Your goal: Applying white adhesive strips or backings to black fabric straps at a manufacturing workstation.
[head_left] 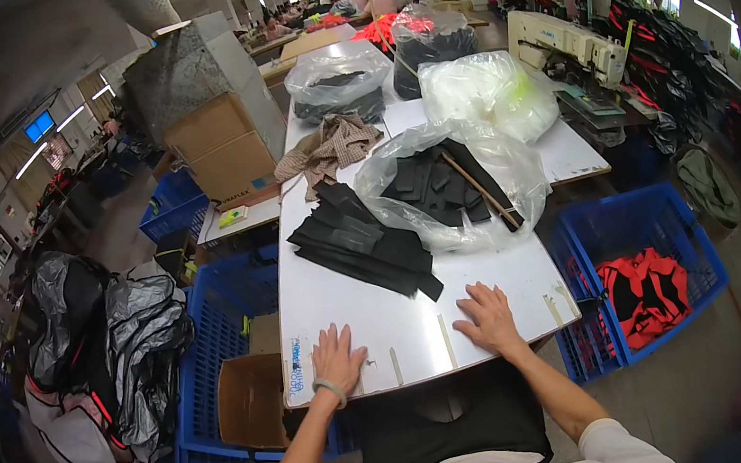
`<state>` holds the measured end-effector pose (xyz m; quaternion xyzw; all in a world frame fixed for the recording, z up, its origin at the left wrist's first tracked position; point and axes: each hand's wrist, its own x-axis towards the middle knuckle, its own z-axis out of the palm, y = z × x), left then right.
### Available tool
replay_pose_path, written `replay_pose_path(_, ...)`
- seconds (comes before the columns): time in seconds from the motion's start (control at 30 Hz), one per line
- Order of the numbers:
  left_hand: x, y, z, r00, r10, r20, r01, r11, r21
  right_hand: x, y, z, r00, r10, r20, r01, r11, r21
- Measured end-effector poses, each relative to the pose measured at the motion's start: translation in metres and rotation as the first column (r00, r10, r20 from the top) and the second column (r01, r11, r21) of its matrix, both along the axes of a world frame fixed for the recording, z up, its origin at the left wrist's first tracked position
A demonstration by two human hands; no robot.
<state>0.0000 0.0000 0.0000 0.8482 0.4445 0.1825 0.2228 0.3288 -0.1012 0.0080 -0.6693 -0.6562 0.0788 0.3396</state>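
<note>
Our left hand [340, 367] lies open on the white table [409, 326], holding nothing. Farther up the table, we see black cloth [361, 247] just beside a clear bag [523, 178] of black pieces [437, 191]. Our right hand [491, 321] lies open and empty too.

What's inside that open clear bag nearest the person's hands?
The bag holds dark cloth pieces, with what looks like a thin brown stick lying over them. Whatever sits beneath the top pieces is covered and can't be seen.
</note>
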Motion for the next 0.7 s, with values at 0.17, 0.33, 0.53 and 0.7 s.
replay_pose_path(0.17, 0.016, -0.022, 0.003, 0.950, 0.236, -0.202, -0.200, 0.963, 0.182, -0.011, -0.007, -0.012, 0.987, -0.110, 0.115, 0.098, 0.989, 0.107)
replay_pose_path(0.33, 0.010, -0.022, 0.010, 0.950, 0.262, -0.168, -0.224, 0.950, 0.215, -0.016, -0.005, -0.001, 0.987, -0.097, 0.131, 0.083, 0.990, 0.112)
replay_pose_path(0.53, 0.013, -0.017, 0.009, 0.950, 0.273, -0.152, -0.235, 0.945, 0.227, -0.015, -0.002, 0.000, 0.988, -0.097, 0.121, 0.082, 0.989, 0.126)
replay_pose_path(0.7, 0.014, -0.016, 0.009, 0.945, 0.269, -0.185, -0.220, 0.943, 0.250, -0.014, 0.000, 0.004, 0.989, -0.104, 0.103, 0.088, 0.986, 0.145)
